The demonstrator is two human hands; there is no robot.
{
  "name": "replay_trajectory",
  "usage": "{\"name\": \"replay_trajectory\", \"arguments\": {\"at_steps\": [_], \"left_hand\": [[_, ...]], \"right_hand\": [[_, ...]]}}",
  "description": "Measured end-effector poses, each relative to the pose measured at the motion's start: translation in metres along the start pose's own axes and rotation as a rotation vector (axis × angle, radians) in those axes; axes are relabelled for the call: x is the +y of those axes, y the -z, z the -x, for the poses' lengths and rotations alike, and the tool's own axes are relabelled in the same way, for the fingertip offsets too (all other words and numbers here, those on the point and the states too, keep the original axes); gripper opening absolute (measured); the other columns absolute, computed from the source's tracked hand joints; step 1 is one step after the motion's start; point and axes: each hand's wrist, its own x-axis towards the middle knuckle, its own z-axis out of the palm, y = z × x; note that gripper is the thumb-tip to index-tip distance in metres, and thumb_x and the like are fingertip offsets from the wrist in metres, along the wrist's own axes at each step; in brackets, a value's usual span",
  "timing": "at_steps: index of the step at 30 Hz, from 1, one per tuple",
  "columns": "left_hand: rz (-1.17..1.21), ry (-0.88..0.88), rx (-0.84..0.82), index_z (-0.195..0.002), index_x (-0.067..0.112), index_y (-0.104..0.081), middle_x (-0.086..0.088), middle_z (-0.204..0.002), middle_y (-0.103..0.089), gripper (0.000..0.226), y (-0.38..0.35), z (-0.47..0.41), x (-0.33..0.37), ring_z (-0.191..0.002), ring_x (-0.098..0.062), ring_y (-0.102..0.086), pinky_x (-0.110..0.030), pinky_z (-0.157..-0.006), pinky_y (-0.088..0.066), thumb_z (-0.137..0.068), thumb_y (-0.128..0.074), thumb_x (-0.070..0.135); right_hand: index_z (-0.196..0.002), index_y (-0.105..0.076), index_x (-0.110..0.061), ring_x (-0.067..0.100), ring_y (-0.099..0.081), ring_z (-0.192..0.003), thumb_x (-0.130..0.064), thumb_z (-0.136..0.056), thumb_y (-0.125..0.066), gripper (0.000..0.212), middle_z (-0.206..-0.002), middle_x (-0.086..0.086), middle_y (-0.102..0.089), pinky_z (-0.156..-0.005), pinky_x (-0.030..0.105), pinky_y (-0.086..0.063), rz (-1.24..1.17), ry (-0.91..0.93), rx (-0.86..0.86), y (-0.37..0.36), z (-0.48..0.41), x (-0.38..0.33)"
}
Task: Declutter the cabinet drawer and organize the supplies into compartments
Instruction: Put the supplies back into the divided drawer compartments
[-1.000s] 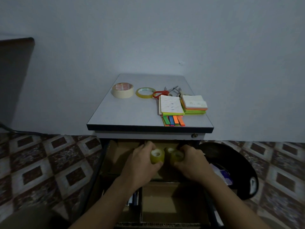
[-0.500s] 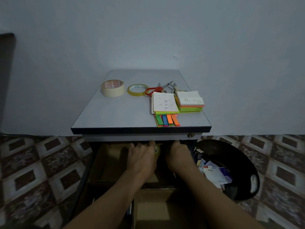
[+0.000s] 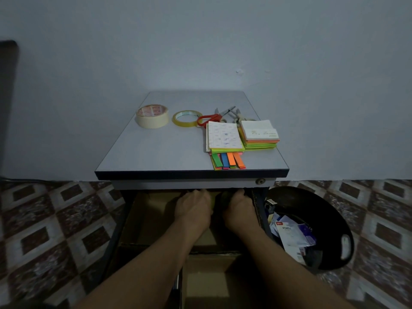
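The cabinet drawer (image 3: 124, 221) is pulled out, with cardboard dividers (image 3: 142, 243) forming compartments. My left hand (image 3: 193, 210) and my right hand (image 3: 239, 211) reach side by side into the back middle compartment, and their fingertips are hidden under the cabinet front. A sliver of a small yellow-green tape roll (image 3: 213, 200) shows at my left hand, which grips it. Beside my right thumb a dark rounded roll (image 3: 224, 196) sits in shadow in that hand's grip.
On the cabinet top (image 3: 160, 152) lie a masking tape roll (image 3: 152, 116), a clear tape roll (image 3: 186, 118), red scissors (image 3: 209, 118), two sticky-note stacks (image 3: 224, 139) and coloured index tabs (image 3: 227, 160). A black bin (image 3: 323, 219) holding paper packets stands at the right on the tiled floor.
Both hands have pushed the two small rolls from the drawer's front deeper toward the back, under the cabinet top. The rolls, plainly visible a second ago, are now mostly hidden.
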Motion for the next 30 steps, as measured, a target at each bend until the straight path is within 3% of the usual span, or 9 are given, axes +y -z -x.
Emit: {"name": "replay_trajectory", "arguments": {"at_steps": [7,13,17,20,23,30], "left_hand": [[-0.072,0.011,-0.045,-0.104,0.014,-0.066,-0.004,-0.093,-0.065,0.017,0.003,-0.005,0.003,-0.077,-0.016,-0.058,-0.03,-0.064,-0.047,-0.087,-0.072,0.014],[-0.044,0.01,-0.053,-0.109,0.014,-0.064,-0.006,-0.099,-0.065,0.023,0.003,-0.005,0.003,-0.085,-0.019,-0.062,-0.031,-0.066,-0.048,-0.089,-0.073,0.02],[0.066,0.005,-0.032,-0.111,0.015,-0.062,-0.002,-0.088,-0.055,0.024,0.005,-0.001,0.001,-0.078,-0.015,-0.054,-0.029,-0.066,-0.045,-0.09,-0.071,0.024],[0.151,-0.053,-0.006,-0.117,0.014,-0.059,-0.003,-0.101,-0.059,0.027,0.007,0.006,-0.005,-0.084,-0.016,-0.056,-0.028,-0.068,-0.046,-0.093,-0.067,0.023],[0.257,-0.121,-0.028,-0.13,0.016,-0.053,-0.006,-0.121,-0.055,0.04,0.007,0.015,-0.016,-0.102,-0.021,-0.058,-0.033,-0.083,-0.053,-0.093,-0.063,0.026],[0.352,-0.237,0.075,-0.13,0.016,-0.054,0.002,-0.131,-0.049,0.034,0.007,0.043,-0.033,-0.11,-0.015,-0.053,-0.034,-0.093,-0.05,-0.097,-0.052,0.023]], "right_hand": [[-0.142,-0.032,-0.003,0.032,-0.056,-0.122,-0.011,-0.093,-0.062,0.058,-0.134,0.02,-0.053,-0.101,0.039,-0.05,-0.079,-0.06,-0.008,-0.003,-0.004,0.001],[-0.143,-0.031,-0.004,0.031,-0.052,-0.127,-0.011,-0.091,-0.065,0.062,-0.138,0.019,-0.05,-0.105,0.04,-0.047,-0.085,-0.073,-0.038,-0.003,-0.003,0.0],[-0.141,-0.032,-0.002,0.032,-0.052,-0.127,-0.012,-0.09,-0.067,0.063,-0.138,0.02,-0.05,-0.104,0.037,-0.046,-0.087,-0.086,-0.052,0.0,0.0,-0.001],[-0.139,-0.033,-0.001,0.033,-0.052,-0.127,-0.012,-0.091,-0.066,0.059,-0.138,0.02,-0.05,-0.1,0.035,-0.045,-0.095,-0.105,-0.074,0.005,0.004,-0.003],[-0.138,-0.031,0.002,0.035,-0.05,-0.128,-0.016,-0.09,-0.066,0.063,-0.139,0.022,-0.048,-0.098,0.033,-0.044,-0.085,-0.107,-0.102,0.01,0.01,-0.004],[-0.137,-0.038,-0.002,0.032,-0.051,-0.126,-0.017,-0.092,-0.062,0.053,-0.137,0.019,-0.05,-0.093,0.032,-0.044,-0.051,-0.092,-0.126,0.027,0.028,-0.006]]}}
